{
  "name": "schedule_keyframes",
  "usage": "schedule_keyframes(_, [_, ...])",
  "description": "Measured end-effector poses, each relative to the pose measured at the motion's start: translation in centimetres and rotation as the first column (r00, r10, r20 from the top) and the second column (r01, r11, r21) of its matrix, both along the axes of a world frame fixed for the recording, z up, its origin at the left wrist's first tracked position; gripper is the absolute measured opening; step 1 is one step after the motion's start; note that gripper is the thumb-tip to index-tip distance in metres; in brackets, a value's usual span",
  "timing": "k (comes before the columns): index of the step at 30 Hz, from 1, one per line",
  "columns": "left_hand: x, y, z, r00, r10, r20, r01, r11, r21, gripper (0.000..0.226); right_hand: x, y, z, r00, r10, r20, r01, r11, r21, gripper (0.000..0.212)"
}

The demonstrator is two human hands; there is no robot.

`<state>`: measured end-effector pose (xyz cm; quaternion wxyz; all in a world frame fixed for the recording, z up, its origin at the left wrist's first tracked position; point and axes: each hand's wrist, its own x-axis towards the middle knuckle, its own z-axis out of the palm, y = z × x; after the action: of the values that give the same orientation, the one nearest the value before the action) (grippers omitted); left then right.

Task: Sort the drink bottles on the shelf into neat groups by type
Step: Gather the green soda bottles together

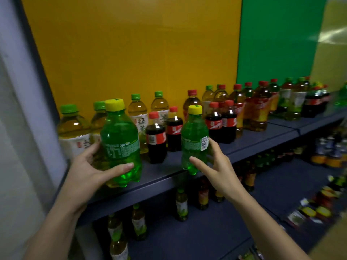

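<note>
Two green Sprite bottles with yellow caps stand at the front edge of the blue shelf [262,139]. My left hand [88,171] holds the left Sprite bottle [120,139], thumb across its front and fingers behind it. My right hand [217,167] holds the right Sprite bottle [193,136], thumb on its lower front and fingers behind its label. Between them stand two cola bottles [155,141] with red caps. Green tea bottles [72,128] with green caps fill the left end behind my left hand.
Two more cola bottles [221,122] stand right of the right Sprite. Red-capped amber tea bottles [260,109] and mixed bottles run along the shelf to the right. A lower shelf [216,231] holds scattered bottles. A grey post [28,91] bounds the left.
</note>
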<state>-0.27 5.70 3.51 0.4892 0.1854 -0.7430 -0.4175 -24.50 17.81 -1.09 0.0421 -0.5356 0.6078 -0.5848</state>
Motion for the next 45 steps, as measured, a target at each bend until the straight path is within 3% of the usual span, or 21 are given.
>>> schedule_keyframes(6, [-10.8, 2.9, -0.6, 0.988, -0.155, 0.014, 0.155, 0.987, -0.03, 0.052, -6.5, 7.4, 0.4, 0.989, -0.138, 0.051, 0.139, 0.99, -0.032, 0.063])
schedule_keyframes(11, [-21.1, 6.6, -1.1, 0.959, -0.282, 0.027, 0.283, 0.959, -0.008, 0.065, -13.3, 14.5, 0.1, 0.958, -0.28, 0.06, 0.282, 0.959, -0.037, 0.058])
schedule_keyframes(17, [-33.7, 13.4, -1.8, 0.913, -0.409, 0.014, 0.408, 0.912, 0.039, 0.056, -22.0, 23.2, 0.0, 0.905, -0.423, 0.05, 0.425, 0.905, -0.029, 0.062])
schedule_keyframes(26, [-50.0, 22.7, -3.3, 0.837, -0.547, -0.003, 0.546, 0.836, 0.06, 0.046, -34.2, 33.1, -0.1, 0.841, -0.541, 0.027, 0.542, 0.84, -0.027, 0.05])
schedule_keyframes(37, [-67.6, 26.6, -3.9, 0.828, -0.559, 0.045, 0.555, 0.828, 0.086, 0.061, -50.6, 36.4, -0.9, 0.812, -0.582, 0.052, 0.582, 0.813, 0.011, 0.066])
schedule_keyframes(41, [-75.2, 26.5, -4.0, 0.83, -0.556, 0.047, 0.551, 0.83, 0.087, 0.048, -58.2, 36.1, -1.3, 0.814, -0.579, 0.044, 0.578, 0.816, 0.028, 0.068])
schedule_keyframes(45, [-82.7, 26.2, -3.4, 0.838, -0.545, 0.035, 0.541, 0.837, 0.084, 0.052, -66.7, 35.8, -1.2, 0.795, -0.606, 0.02, 0.603, 0.794, 0.076, 0.094])
